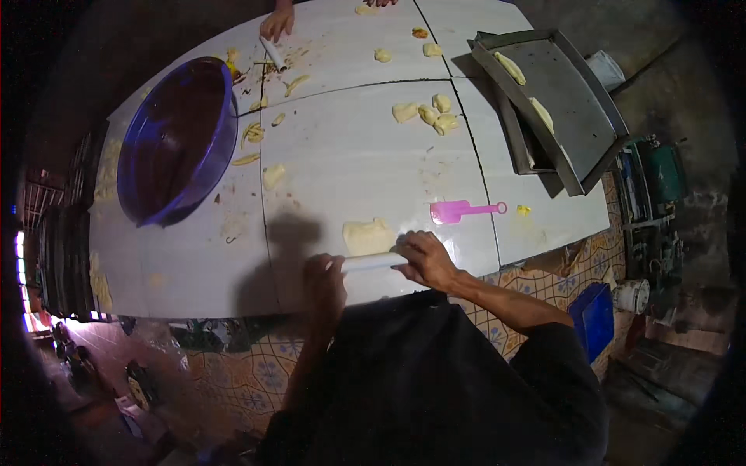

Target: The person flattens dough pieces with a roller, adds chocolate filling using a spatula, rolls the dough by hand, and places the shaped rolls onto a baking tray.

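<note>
A white rolling pin [371,262] lies crosswise near the front edge of the table, along the near side of a flattened sheet of pale dough [368,235]. My left hand [323,281], in shadow, is closed around the pin's left end. Around the other end curl the fingers of my right hand [424,259]. Beyond the right hand lies a pink plastic scoop [451,212], its handle pointing right. Several dough lumps [428,114] sit farther off, and a single flat dough piece [273,175] rests to the left.
A large purple basin [231,147] stands on the left of the white table [365,163]. Metal trays [571,101] overlap at the right, the upper one holding shaped dough [542,115]. Across the table, another person's hand [277,22] touches a second rolling pin [273,56].
</note>
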The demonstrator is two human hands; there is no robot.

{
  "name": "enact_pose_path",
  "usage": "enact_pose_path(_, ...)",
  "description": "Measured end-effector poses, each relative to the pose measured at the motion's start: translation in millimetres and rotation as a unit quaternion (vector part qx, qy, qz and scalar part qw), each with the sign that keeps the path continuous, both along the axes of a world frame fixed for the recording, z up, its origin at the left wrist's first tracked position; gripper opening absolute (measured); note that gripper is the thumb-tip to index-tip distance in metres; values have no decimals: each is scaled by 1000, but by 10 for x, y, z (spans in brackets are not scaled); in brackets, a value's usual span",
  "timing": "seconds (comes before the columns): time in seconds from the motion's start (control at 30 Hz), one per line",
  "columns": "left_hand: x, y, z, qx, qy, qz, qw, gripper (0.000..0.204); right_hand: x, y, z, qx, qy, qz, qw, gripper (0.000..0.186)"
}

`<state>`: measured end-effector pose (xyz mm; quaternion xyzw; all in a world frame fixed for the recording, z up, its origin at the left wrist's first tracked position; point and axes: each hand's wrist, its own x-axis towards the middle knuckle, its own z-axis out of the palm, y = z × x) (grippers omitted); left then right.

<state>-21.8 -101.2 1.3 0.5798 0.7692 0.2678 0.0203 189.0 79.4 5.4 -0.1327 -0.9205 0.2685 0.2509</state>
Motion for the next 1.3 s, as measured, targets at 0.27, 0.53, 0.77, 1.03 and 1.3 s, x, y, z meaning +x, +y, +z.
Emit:
enact_pose_path(0.27, -283, 1379, 48, -82, 184, 129, 971, 66, -661, 474, 77, 109, -97, -226, 963, 34)
enact_pose_path(0.53, -716, 2202, 154, 147, -5, 164, 975, 71, -477, 1282, 118, 92, -62, -298, 948, 30)
enact_pose_path(0.77, -554, 1587, 312, -28, 36, -134, 990, 65, 670, 1072, 258, 59, -247, -193, 948, 41)
enact_pose_path(1.03, -1118, -143, 147, 15, -12, 277, 961, 48, -104, 997, 753, -186, -194, -78, 960, 11)
enact_pose_path(1.3, -1349, -450, 411, 65, 119, 316, 939, 27, -3946, 737, 1935, 104, -172, 182, 963, 28)
